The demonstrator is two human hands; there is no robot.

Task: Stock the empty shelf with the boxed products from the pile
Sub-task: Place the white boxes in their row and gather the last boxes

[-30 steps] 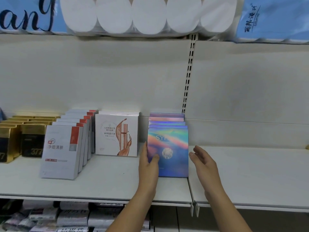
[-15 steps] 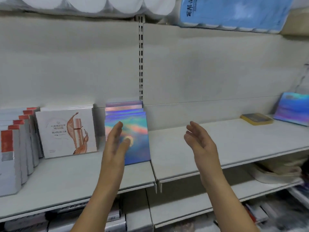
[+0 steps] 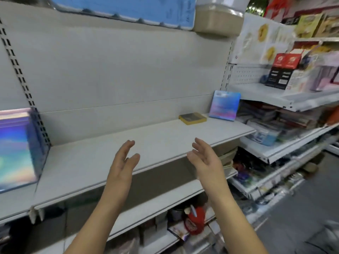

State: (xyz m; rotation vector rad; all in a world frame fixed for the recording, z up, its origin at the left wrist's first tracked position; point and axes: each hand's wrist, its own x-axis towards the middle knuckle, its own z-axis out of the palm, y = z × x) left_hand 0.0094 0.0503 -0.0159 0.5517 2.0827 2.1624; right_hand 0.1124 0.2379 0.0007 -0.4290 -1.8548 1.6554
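A long grey shelf (image 3: 102, 158) runs across the middle of the view. A row of iridescent boxes (image 3: 16, 151) stands upright at its far left. At the shelf's far right end another iridescent box (image 3: 224, 105) leans against the back wall, and a flat yellow box (image 3: 192, 118) lies beside it. My left hand (image 3: 122, 162) and my right hand (image 3: 205, 160) hover in front of the shelf's edge, palms facing each other, fingers relaxed, holding nothing.
Slotted uprights (image 3: 23, 83) divide the back panel. A second rack (image 3: 286, 99) on the right carries mixed goods, with red and black boxes (image 3: 282, 70) on top. Lower shelves hold packets and a red bottle (image 3: 194, 220). Blue tissue packs (image 3: 128, 10) sit overhead.
My view has swung right, so the iridescent row slid to the left edge. My left hand has come off the front box; both hands now hover before the bare stretch of shelf.
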